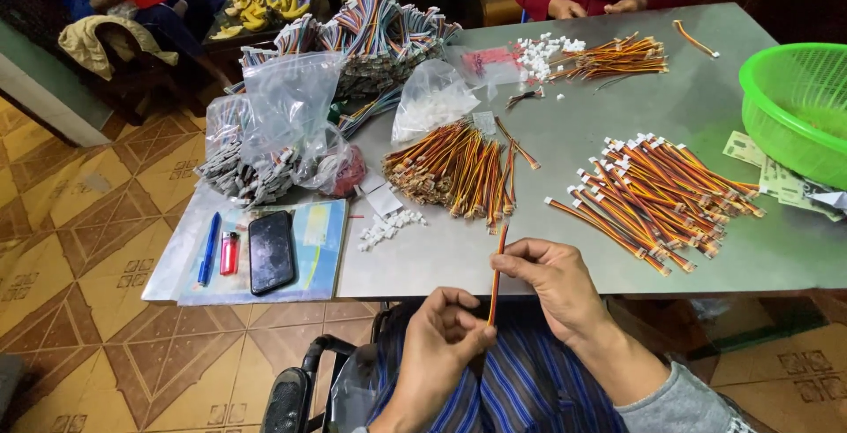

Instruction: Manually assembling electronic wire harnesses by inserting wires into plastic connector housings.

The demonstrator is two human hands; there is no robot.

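Head view shows your right hand and left hand sharing one thin orange-and-black wire lead, the fingers of each pinched shut on it, the right near its upper part and the left at its lower end. You hold it upright just off the near edge of the grey worktop, below the loose wire pile and right of the black phone.
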